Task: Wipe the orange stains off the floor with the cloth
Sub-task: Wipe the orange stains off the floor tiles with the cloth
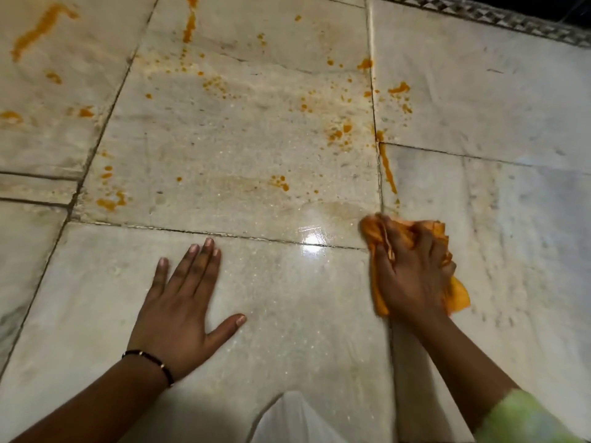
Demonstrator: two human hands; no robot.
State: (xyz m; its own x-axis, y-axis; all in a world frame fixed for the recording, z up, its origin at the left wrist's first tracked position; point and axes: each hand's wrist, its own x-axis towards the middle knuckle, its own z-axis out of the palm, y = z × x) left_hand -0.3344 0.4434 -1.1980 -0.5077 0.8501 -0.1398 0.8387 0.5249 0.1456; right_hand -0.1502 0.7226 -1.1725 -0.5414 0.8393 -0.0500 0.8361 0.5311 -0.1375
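Observation:
Orange stains [339, 132] speckle the pale marble floor [287, 314] across the upper half of the view, with a long streak [387, 171] along a tile joint and bigger smears [38, 30] at the top left. My right hand [412, 276] presses a crumpled orange cloth [457, 295] onto the floor just below that streak. Spread flat, my left hand [182, 302] rests palm down on the tile at lower centre with fingers apart and nothing in it.
A patterned border strip [511, 20] runs along the top right, with darkness beyond it. A bright light reflection [311, 243] shines on the wet tile between my hands. White fabric [294, 420] shows at the bottom centre.

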